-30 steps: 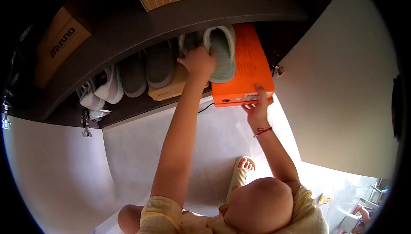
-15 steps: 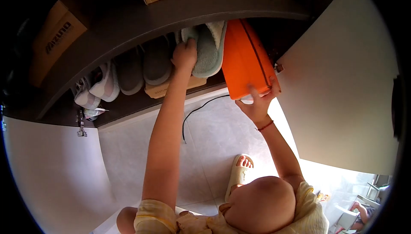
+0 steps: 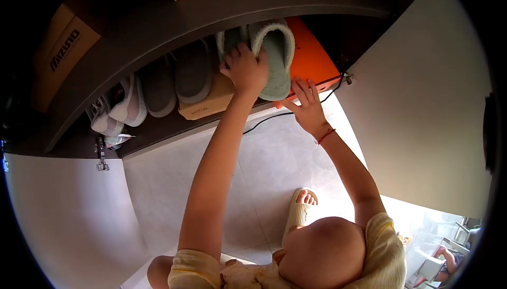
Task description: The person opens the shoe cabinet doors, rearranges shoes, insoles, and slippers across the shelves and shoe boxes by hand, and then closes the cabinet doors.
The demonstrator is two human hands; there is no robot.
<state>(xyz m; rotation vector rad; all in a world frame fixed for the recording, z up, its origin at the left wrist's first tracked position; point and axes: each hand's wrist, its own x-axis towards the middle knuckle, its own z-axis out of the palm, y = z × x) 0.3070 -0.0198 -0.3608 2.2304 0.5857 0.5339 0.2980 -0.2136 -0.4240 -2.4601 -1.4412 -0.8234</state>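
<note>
My left hand (image 3: 246, 71) is on the pair of pale green fleece-lined slippers, its fingers closed at the inner edge of the right slipper (image 3: 275, 72) and in front of the left slipper (image 3: 230, 40). The orange shoe box (image 3: 311, 56) lies on the lower shelf, right of and partly behind the slippers. At the box's front edge is my right hand (image 3: 307, 104), fingers spread and fingertips touching it. A black cord (image 3: 268, 118) runs below the slippers and past the box's front corner.
Left of the slippers stand dark slippers (image 3: 193, 75), a brown box (image 3: 203, 106) and pale sneakers (image 3: 128, 103). A Mizuno box (image 3: 66, 51) is on the upper shelf (image 3: 222, 17). Cabinet doors stand open at left (image 3: 68, 204) and right (image 3: 422, 109). A person (image 3: 449, 261) is at lower right.
The orange box has moved back into the shelf and lies flatter. My right hand has loosened from its grip on the box. My left hand and the green slippers have shifted right.
</note>
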